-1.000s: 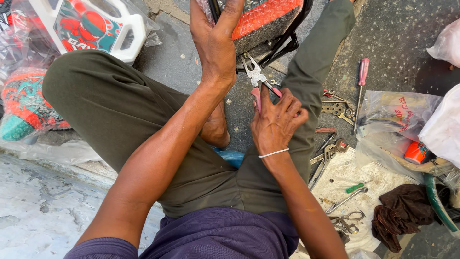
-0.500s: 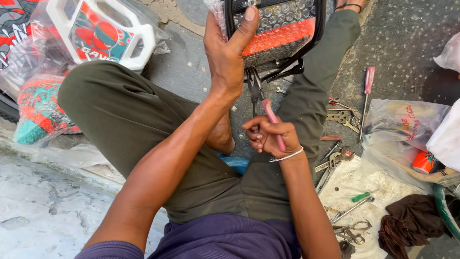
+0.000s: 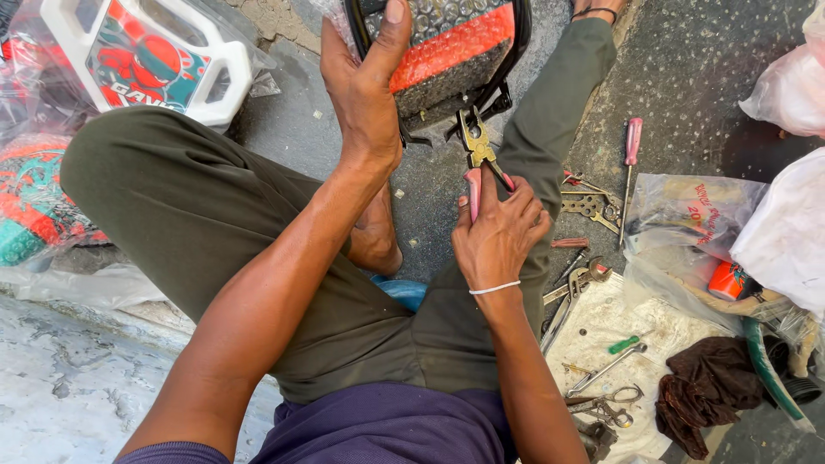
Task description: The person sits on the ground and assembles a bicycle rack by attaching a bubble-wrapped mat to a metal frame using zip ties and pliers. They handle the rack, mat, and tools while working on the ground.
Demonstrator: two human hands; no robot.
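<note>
Pliers (image 3: 479, 163) with pink handles are now pointing up at the black frame of the orange-and-grey seat (image 3: 447, 51), having been held lower half a second earlier. Top left, a white plastic toy (image 3: 146, 56) with a red-and-teal label is lying in clear wrapping. The left hand (image 3: 365, 94) is gripping the seat, thumb raised; the right hand (image 3: 498, 236) is closing around the pliers.

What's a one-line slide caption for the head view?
Seated on the ground, left hand steadies a bubble-wrapped black frame while right hand applies pink-handled pliers; tools scattered nearby.
</note>
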